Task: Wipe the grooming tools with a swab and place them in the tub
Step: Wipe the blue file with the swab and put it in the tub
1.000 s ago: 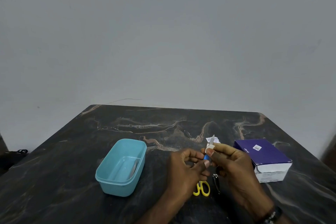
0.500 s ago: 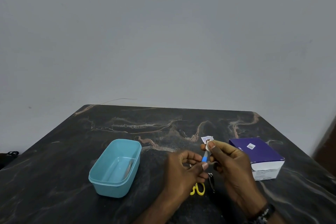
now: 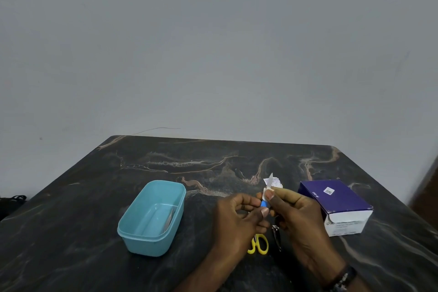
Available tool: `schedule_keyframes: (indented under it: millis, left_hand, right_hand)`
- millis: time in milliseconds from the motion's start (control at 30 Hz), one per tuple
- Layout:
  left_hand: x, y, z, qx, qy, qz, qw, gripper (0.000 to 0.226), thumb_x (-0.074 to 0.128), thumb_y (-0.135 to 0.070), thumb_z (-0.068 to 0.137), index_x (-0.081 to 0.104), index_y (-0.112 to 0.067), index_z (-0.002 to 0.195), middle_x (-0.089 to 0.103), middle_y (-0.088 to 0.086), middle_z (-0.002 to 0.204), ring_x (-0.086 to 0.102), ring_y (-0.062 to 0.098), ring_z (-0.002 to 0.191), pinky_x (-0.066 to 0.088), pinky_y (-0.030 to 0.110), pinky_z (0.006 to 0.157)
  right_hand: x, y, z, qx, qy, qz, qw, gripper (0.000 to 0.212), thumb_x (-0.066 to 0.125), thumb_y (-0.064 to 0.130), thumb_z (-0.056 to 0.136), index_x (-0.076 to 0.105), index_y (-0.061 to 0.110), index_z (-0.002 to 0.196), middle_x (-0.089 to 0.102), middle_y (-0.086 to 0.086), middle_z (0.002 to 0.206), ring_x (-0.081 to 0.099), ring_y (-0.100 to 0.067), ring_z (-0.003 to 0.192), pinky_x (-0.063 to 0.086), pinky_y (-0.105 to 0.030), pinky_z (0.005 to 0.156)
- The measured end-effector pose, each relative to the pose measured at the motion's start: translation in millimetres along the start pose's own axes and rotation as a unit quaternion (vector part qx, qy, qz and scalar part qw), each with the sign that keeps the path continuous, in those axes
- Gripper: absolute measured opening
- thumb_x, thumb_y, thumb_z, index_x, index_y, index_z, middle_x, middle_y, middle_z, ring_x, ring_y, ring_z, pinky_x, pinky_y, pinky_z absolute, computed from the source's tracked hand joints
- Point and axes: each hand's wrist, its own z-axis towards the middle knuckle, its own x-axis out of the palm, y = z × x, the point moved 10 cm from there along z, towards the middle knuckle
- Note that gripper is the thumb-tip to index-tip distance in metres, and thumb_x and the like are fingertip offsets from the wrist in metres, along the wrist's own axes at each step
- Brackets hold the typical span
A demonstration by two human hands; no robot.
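My left hand pinches the blue handle of a small metal grooming tool that points up and away. My right hand pinches a white swab folded around the tool's blade, whose grey tip sticks out above my fingers. The light blue tub stands left of my hands with a metal tool lying inside against its right wall. Below my hands lie yellow-handled scissors and a metal nail clipper, both partly hidden.
A purple and white box stands to the right of my hands. A torn white wrapper lies on the dark marbled table just behind the tool. A grey wall rises behind the table's far edge.
The swab in my right hand has slid down the blade, so the metal tip shows again above my fingers. Both hands stay in the same place.
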Motion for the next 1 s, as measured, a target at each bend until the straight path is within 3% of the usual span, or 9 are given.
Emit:
schedule_keyframes:
  millis: [167,333,433,533,633,867,1000]
  left_hand:
    - [3,3,-1,-0.009,0.014,-0.003,1.000,0.010,0.075,0.000,0.079,0.067,-0.003,0.084,0.073,0.013,0.071,0.071,0.030,0.062,0.059,0.032,0.055]
    - [9,6,-3,-0.019,0.039,0.008,0.999,0.012,0.075,0.000,0.079,0.066,-0.002,0.087,0.071,0.016,0.077,0.072,0.027,0.062,0.059,0.031,0.057]
    - [8,6,-4,-0.018,0.031,0.008,0.999,0.011,0.074,0.001,0.079,0.066,-0.004,0.084,0.071,0.013,0.074,0.072,0.026,0.061,0.059,0.031,0.056]
    - [4,4,-3,-0.014,0.010,0.002,1.000,0.010,0.075,0.000,0.079,0.067,-0.006,0.081,0.072,0.015,0.073,0.072,0.029,0.061,0.059,0.032,0.055]
    - [1,1,-2,-0.012,-0.001,-0.013,1.000,0.008,0.074,0.000,0.079,0.068,-0.003,0.084,0.073,0.017,0.074,0.071,0.028,0.060,0.058,0.029,0.053]
    - [3,0,-4,-0.015,0.003,-0.024,1.000,0.010,0.075,0.000,0.078,0.068,-0.001,0.086,0.074,0.016,0.074,0.072,0.027,0.059,0.058,0.028,0.053]
    - [11,6,-6,-0.026,0.030,-0.013,0.999,0.010,0.074,0.001,0.079,0.067,-0.001,0.085,0.071,0.015,0.071,0.072,0.028,0.060,0.058,0.030,0.054]
  right_hand:
    - [-4,2,1,-0.011,-0.016,-0.003,1.000,0.012,0.066,0.003,0.083,0.072,-0.004,0.091,0.075,-0.019,0.085,0.070,-0.019,0.062,0.055,-0.024,0.052]
    - [-15,14,3,-0.055,-0.039,-0.039,0.997,0.011,0.067,0.009,0.084,0.078,0.008,0.081,0.075,-0.014,0.080,0.051,-0.008,0.051,0.042,-0.021,0.047]
    - [-14,11,3,-0.047,-0.035,-0.033,0.998,0.010,0.067,0.008,0.085,0.076,0.005,0.084,0.076,-0.012,0.081,0.054,-0.007,0.050,0.044,-0.018,0.044]
    - [-7,0,5,-0.014,-0.016,-0.011,1.000,0.015,0.070,0.008,0.080,0.073,-0.001,0.091,0.076,-0.016,0.086,0.068,-0.017,0.063,0.056,-0.029,0.058]
    - [-4,-7,4,0.005,-0.009,0.011,1.000,0.020,0.071,0.008,0.076,0.072,-0.004,0.092,0.075,-0.021,0.088,0.070,-0.032,0.075,0.058,-0.039,0.071]
    - [-5,-4,3,-0.003,-0.013,0.021,1.000,0.014,0.069,0.005,0.081,0.072,-0.005,0.090,0.075,-0.021,0.086,0.070,-0.024,0.067,0.057,-0.031,0.060]
    - [-17,7,5,-0.034,-0.045,0.003,0.998,0.011,0.068,0.008,0.084,0.076,0.002,0.083,0.074,-0.018,0.082,0.051,-0.008,0.048,0.043,-0.017,0.043]
